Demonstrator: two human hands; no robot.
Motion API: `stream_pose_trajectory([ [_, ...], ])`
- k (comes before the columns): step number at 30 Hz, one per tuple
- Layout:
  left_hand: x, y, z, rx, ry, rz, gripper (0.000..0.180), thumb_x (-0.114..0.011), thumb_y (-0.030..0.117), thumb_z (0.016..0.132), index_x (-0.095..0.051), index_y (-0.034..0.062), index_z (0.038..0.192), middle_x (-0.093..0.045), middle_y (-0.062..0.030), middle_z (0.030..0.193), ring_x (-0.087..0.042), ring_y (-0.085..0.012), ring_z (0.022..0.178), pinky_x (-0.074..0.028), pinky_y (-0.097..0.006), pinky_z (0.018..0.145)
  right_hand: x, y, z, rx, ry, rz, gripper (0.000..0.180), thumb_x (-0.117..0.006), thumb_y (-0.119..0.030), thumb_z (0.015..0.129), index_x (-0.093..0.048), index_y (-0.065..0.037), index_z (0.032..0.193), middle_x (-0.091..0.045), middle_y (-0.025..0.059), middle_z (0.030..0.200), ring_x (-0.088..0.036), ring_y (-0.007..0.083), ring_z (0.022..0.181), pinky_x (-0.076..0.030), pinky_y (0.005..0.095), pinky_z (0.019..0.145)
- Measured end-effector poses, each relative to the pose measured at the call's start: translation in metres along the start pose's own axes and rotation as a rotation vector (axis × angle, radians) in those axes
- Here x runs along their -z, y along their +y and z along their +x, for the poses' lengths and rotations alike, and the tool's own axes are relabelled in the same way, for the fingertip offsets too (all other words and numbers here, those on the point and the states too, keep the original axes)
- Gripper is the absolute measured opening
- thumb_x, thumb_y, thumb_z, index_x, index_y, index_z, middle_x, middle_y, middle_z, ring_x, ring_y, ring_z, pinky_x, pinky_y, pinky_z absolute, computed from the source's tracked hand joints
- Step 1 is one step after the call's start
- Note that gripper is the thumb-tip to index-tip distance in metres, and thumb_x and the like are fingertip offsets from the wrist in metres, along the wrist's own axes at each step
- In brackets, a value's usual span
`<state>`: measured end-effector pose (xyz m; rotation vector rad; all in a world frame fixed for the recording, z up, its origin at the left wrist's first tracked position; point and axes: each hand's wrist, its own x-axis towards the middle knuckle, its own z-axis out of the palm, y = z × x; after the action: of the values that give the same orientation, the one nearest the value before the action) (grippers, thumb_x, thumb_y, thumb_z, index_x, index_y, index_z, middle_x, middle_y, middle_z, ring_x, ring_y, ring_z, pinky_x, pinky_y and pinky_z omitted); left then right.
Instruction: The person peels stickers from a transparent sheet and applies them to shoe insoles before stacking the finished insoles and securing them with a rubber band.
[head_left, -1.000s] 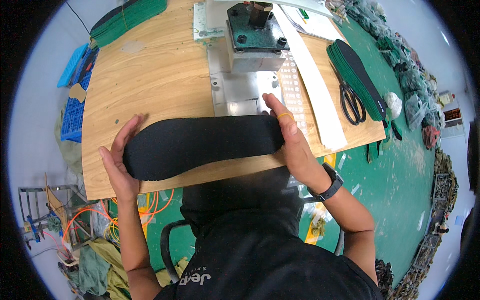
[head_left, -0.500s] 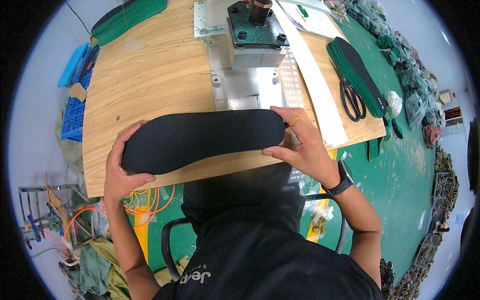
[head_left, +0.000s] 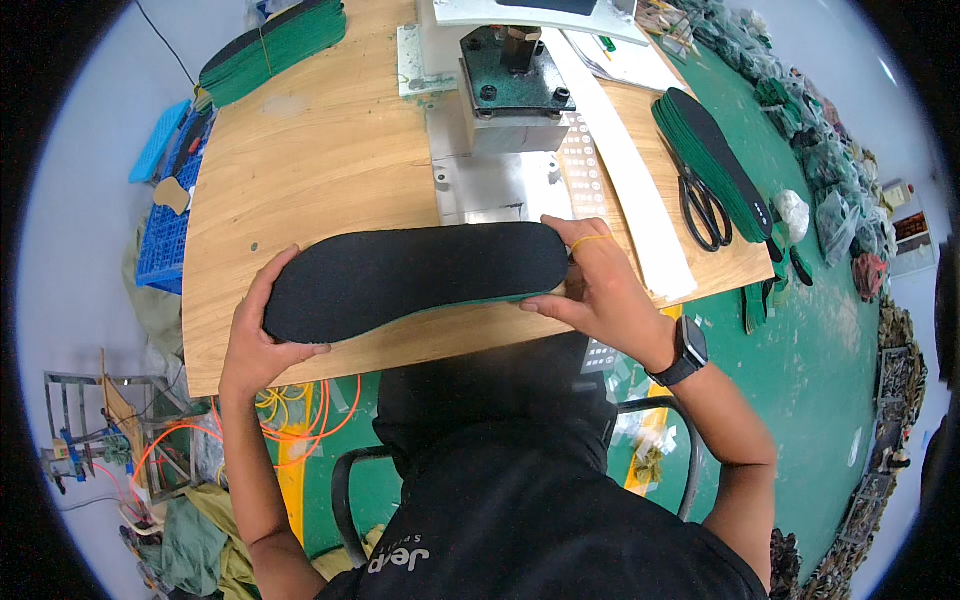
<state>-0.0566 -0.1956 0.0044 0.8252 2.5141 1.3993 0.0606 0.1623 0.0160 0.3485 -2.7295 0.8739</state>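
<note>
A black shoe insole (head_left: 415,275) is held level between my two hands above the front edge of the wooden table. Its near edge shows a thin green underside; whether it is one insole or several cannot be made out. My left hand (head_left: 265,335) grips the wider end, thumb below and fingers on the far side. At the narrower end, my right hand (head_left: 600,280) pinches it between thumb and fingers. Just beyond the insole stands a press machine (head_left: 518,95) with a dark bolted block over a shiny metal plate (head_left: 485,185).
Stacks of black-and-green insoles lie at the far left (head_left: 275,55) and right (head_left: 710,160) of the table (head_left: 320,160). Black-handled scissors (head_left: 705,210) and a long white strip (head_left: 635,190) are on the right. A blue crate (head_left: 168,240) stands beside the table's left edge.
The insole has tilted slightly, so more of its green near edge shows. Both hands keep their hold. The view has shifted a little, bringing more of the machine's top into sight.
</note>
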Motion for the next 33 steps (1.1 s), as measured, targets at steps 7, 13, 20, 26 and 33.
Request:
stream_pose_trajectory([
  [7,-0.002,0.003,0.000,-0.052,0.011,0.077,0.109,-0.085,0.015,0.046,-0.033,0.0086,0.141,-0.053,-0.0173,0.124,-0.050,-0.0284,0.117,-0.036,-0.036,0.101,-0.001,0.007,0.001,0.023,0.003,-0.056,0.076,-0.081,-0.021,0.066,-0.043,0.002,0.127,-0.052,0.0178,0.106,-0.051,0.0319,0.099,-0.042,0.0357,0.087],
  [13,-0.004,0.003,0.019,-0.013,0.059,0.090,0.111,-0.085,0.017,0.048,-0.029,0.0107,0.143,-0.053,-0.0193,0.123,-0.054,-0.0305,0.112,-0.039,-0.037,0.100,-0.001,0.015,0.031,-0.092,-0.004,0.017,0.061,-0.076,-0.015,0.070,-0.048,0.001,0.122,-0.054,0.0198,0.105,-0.054,0.0315,0.098,-0.044,0.0354,0.085],
  [20,-0.002,-0.009,0.060,-0.153,0.066,0.165,0.106,-0.084,0.014,0.051,-0.031,0.0137,0.143,-0.058,-0.0180,0.118,-0.057,-0.0272,0.108,-0.042,-0.035,0.096,-0.020,0.041,0.058,-0.063,0.211,-0.028,0.046,-0.075,-0.015,0.071,-0.053,0.006,0.106,-0.060,0.0210,0.089,-0.057,0.0350,0.083,-0.047,0.0358,0.076],
  [26,-0.002,-0.013,0.080,-0.106,0.053,0.065,0.105,-0.085,0.014,0.053,-0.031,0.0161,0.143,-0.053,-0.0180,0.126,-0.055,-0.0273,0.113,-0.040,-0.035,0.100,-0.023,0.052,0.067,-0.180,0.183,-0.083,0.044,-0.077,-0.022,0.070,-0.054,0.006,0.095,-0.059,0.0209,0.084,-0.057,0.0336,0.077,-0.046,0.0372,0.069],
  [33,-0.002,-0.026,0.087,-0.182,0.093,0.168,0.107,-0.086,0.018,0.053,-0.029,0.0184,0.144,-0.045,-0.0144,0.137,-0.048,-0.0284,0.122,-0.032,-0.038,0.106,-0.016,0.046,0.064,-0.196,0.231,0.060,0.046,-0.074,-0.018,0.069,-0.055,0.006,0.103,-0.062,0.0237,0.093,-0.057,0.0400,0.091,-0.046,0.0413,0.083],
])
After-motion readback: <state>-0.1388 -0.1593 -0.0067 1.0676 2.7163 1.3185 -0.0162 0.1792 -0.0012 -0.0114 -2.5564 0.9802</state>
